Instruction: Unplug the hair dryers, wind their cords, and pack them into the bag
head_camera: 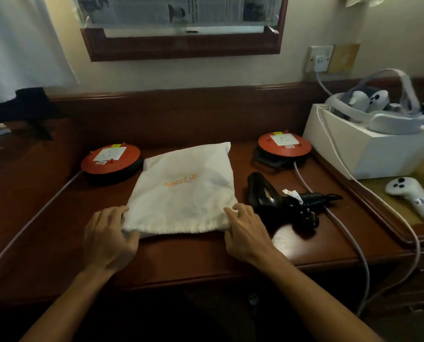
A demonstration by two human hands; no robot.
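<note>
A white cloth bag [183, 191] with orange lettering lies flat in the middle of the wooden desk [193, 257], its near edge toward me. My left hand [109, 235] holds the bag's near left corner, the cloth lying over my thumb. My right hand [245, 228] pinches the near right corner. What is inside the bag is hidden. Just right of the bag lies a black hair dryer [267, 196], with its coiled cord [313, 199] wound beside it and its plug [308, 218] loose on the desk.
Two orange extension reels stand behind the bag, one at the left [111, 159] and one at the right [283, 144], their grey cables running off the desk. A white box [369, 149] with a headset [383, 112] stands at the right, a controller [413, 196] beside it.
</note>
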